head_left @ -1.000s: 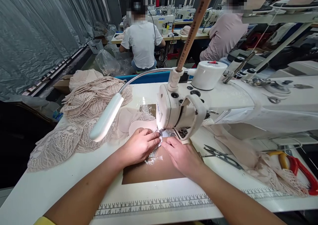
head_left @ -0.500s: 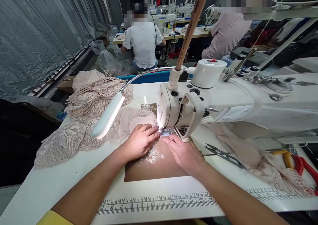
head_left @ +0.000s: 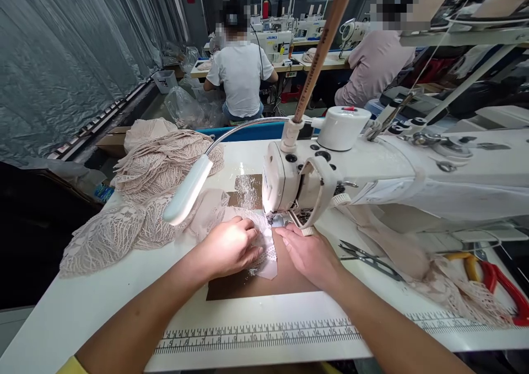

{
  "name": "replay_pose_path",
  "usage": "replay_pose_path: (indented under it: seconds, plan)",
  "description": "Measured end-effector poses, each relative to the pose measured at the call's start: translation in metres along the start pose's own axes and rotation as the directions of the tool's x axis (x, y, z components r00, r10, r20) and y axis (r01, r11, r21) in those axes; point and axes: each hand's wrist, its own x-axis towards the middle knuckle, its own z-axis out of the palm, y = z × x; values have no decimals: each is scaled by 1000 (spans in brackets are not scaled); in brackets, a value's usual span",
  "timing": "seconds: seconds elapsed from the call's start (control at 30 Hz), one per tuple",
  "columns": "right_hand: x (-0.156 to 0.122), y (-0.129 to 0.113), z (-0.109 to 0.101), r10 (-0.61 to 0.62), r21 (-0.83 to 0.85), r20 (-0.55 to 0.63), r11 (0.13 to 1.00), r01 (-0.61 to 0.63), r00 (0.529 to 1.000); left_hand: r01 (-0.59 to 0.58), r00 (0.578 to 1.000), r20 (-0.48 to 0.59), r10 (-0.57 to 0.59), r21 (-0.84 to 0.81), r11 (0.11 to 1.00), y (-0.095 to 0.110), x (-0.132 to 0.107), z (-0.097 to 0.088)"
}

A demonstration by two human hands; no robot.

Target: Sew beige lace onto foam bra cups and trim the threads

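A beige lace piece (head_left: 268,247) lies under the head of a white sewing machine (head_left: 276,184), at its needle area (head_left: 270,218). My left hand (head_left: 231,245) is curled over the lace just left of the needle, thumb and fingers pinched on it. To the right of the needle my right hand (head_left: 308,253) rests on the brown plate (head_left: 289,280), its fingers stretched toward the presser foot and nothing visible in them. More lace runs leftward from my left hand to a heap of lace pieces (head_left: 161,164).
A lamp (head_left: 188,191) on a bendable arm hangs over the lace. Thread snips (head_left: 372,261) and red-handled scissors (head_left: 506,291) lie at right beside beige fabric (head_left: 450,291). A ruler strip (head_left: 256,338) runs along the front edge. Two people (head_left: 239,76) sit at machines beyond.
My left hand has drawn back slightly from the needle, curling its fingers. The lace now lies turned toward me over the brown plate. My right hand has barely moved.
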Motion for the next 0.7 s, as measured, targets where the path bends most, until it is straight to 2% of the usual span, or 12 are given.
replay_pose_path:
  seconds: [0.23, 0.4, 0.7]
  plan:
    - [0, -1, -4, -43, 56, 13, 998, 42, 999, -115, 988, -107, 107, -68, 991, 6, 6, 15]
    - [0, -3, -4, -135, 53, 31, 990, 134, 990, -110, 989, -105, 105, -35, 993, 9, 4, 21]
    - [-1, -5, -3, -131, 24, -12, 991, 131, 991, -106, 979, -173, 110, 32, 994, 7, 8, 29]
